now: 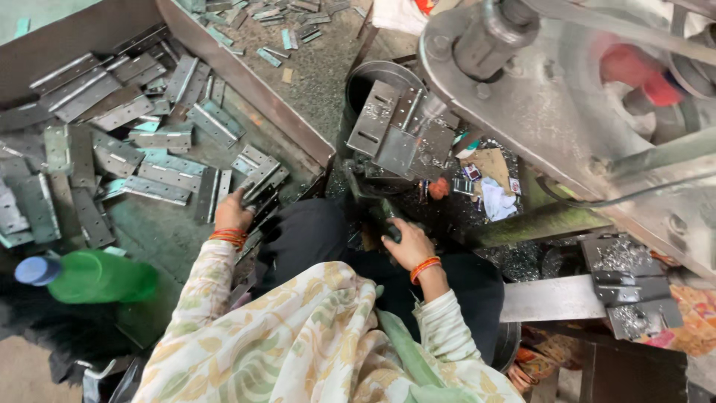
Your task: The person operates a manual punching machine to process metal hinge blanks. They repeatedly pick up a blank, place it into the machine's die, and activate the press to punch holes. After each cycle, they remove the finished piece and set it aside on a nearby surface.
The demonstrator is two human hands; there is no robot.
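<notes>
I see a small stack of grey hinge plates [257, 179] at the near right corner of the metal tray [246, 78], surely kept there for easy reach. My left hand [231, 213] is closed on the stack's lower end, just below it. Right of the tray, my right hand [406, 242] grips a dark handle [384, 216] under the press [403, 134].

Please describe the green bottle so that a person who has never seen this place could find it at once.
Start at the large metal tray full of flat grey metal plates on the left side. Go to its near edge, left of the person's left hand. There the green bottle lies on its side; it is the only green plastic thing, with a blue cap, among grey metal.
</notes>
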